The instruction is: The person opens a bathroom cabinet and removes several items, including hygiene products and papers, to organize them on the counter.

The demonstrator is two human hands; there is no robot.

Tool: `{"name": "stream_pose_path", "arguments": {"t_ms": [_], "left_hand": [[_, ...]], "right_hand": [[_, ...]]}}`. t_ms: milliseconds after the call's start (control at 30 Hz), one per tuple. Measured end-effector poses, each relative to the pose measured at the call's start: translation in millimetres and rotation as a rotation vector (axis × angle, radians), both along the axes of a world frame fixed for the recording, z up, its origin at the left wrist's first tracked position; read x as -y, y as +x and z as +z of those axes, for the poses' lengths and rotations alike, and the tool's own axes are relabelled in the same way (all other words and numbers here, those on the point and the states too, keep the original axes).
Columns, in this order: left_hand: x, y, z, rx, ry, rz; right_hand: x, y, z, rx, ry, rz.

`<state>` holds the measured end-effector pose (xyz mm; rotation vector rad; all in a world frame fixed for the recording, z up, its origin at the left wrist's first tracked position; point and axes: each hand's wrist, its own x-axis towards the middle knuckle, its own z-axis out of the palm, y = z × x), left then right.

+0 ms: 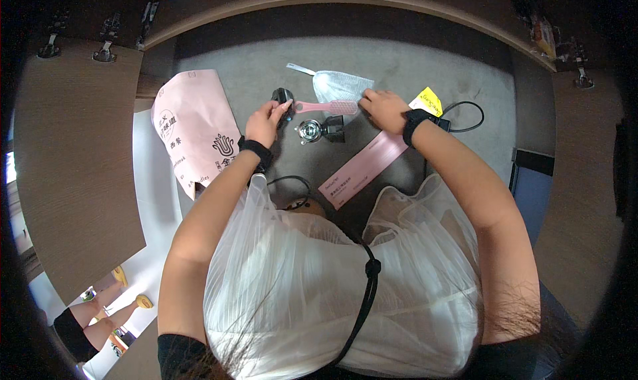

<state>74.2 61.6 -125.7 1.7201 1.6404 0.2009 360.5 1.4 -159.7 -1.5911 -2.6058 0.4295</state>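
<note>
My left hand [264, 122] is closed, its thumb and finger pinching the handle end of a pink brush [325, 107]. The brush lies level, bristle head to the right. A dark black object [284, 99] sits right behind those fingers; its kind is unclear. My right hand [385, 109] has curled fingers at the brush head's tip, beside a white mesh-like cloth piece [339, 85] with a strap. What the right fingertips hold is hidden. Below the brush is a shiny round metal piece [310, 131] with a black block [334, 129] at its right.
A pink printed paper bag [193, 124] stands at the left. A long pink package [362, 170] lies near my right forearm, with a yellow tag [429, 101] and black cable [480, 117] beyond. Brown cabinet doors [86, 154] flank the grey surface [432, 61].
</note>
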Motion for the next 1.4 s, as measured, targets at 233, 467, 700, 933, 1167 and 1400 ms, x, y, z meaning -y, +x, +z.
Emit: {"name": "stream_pose_path", "arguments": {"t_ms": [233, 467, 700, 933, 1167, 1400], "left_hand": [[-26.3, -18.9, -23.5, 0.342, -0.106, 0.201], [-29.6, -1.9, -8.3, 0.347, -0.295, 0.138], [-32.5, -5.8, -2.7, 0.337, -0.512, 0.129], [-47.2, -7.9, 11.7, 0.371, -0.704, 0.167], [-60.4, -14.6, 11.6, 0.258, -0.769, 0.098], [-43.4, -3.2, 8.1, 0.337, -0.748, 0.122]], "right_hand": [[-5.1, -5.3, 13.3, 0.096, -0.035, -0.013], [-8.5, -0.7, 7.4, 0.09, -0.16, -0.017], [-3.8, -5.1, 5.6, 0.091, -0.103, -0.016], [-5.3, -3.8, 5.3, 0.077, -0.074, -0.016], [-5.6, -4.6, 5.4, 0.073, -0.077, -0.031], [-4.3, 0.6, 3.2, 0.084, -0.12, -0.019]]}}
